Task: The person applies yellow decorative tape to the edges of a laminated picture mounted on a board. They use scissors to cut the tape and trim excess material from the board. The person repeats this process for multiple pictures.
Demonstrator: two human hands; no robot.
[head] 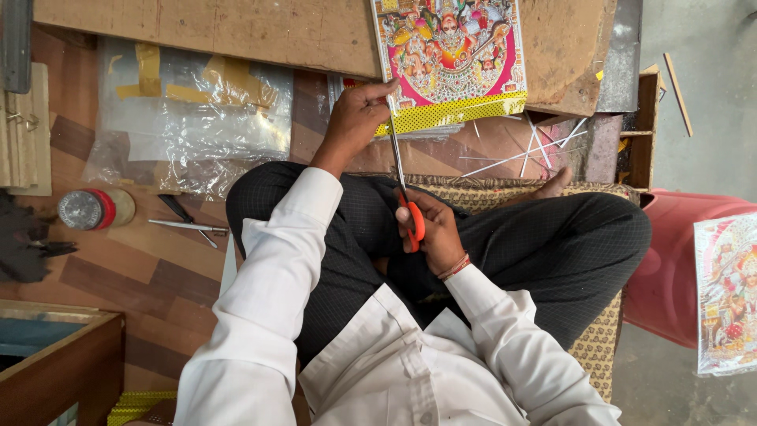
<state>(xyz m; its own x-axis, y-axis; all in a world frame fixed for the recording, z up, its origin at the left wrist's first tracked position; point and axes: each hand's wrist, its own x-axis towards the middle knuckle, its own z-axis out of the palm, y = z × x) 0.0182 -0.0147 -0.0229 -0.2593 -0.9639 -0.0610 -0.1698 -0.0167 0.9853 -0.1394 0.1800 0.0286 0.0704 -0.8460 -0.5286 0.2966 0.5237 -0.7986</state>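
My left hand [356, 118] pinches the lower left corner of a colourful printed picture [449, 55] with a yellow dotted border, lying on a brown board. My right hand [432, 233] grips orange-handled scissors [404, 197], whose long blades point up toward that corner beside my left fingers. I sit cross-legged in dark trousers and a white shirt, with a red thread on my right wrist.
A clear plastic sheet [197, 118] with yellow tape lies on the wood floor at left. Near it are a round tin [91, 209], a metal tool [189, 227] and a wooden frame corner [63, 363]. Thin paper strips [528, 150] lie ahead. A red plastic seat [678, 260] holds another printed picture [727, 292].
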